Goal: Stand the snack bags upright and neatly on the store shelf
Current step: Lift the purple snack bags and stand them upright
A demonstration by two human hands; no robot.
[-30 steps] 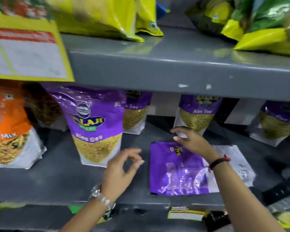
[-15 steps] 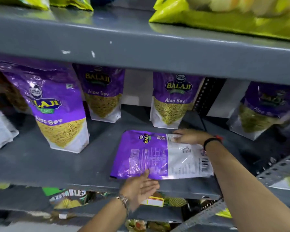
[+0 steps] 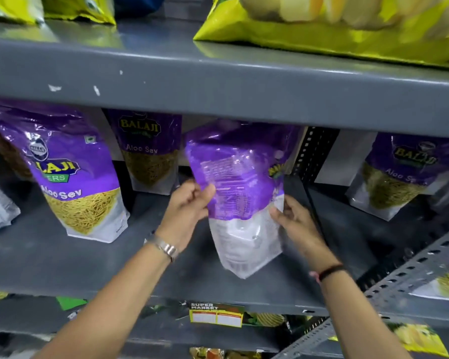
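Note:
A purple and white Aloo Sev snack bag [image 3: 240, 193] is held nearly upright over the middle of the grey shelf [image 3: 62, 265], its printed back side facing me and its bottom corner close to the shelf surface. My left hand [image 3: 188, 206] grips its left edge. My right hand [image 3: 293, 216] grips its right edge. A large upright Aloo Sev bag [image 3: 73, 174] stands at the left front. Two more upright bags stand further back, one at the centre [image 3: 148, 151] and one at the right [image 3: 397, 174].
The upper shelf board [image 3: 218, 81] hangs low over the bag tops and carries yellow-green bags [image 3: 335, 29]. A perforated metal upright [image 3: 309, 151] stands behind the held bag, and a slanted perforated rail [image 3: 412, 270] crosses the lower right. A price label [image 3: 215, 316] sits on the shelf's front edge.
The bag that lay flat on the shelf has been lifted and turned nearly upright. Both hands have closed on its sides.

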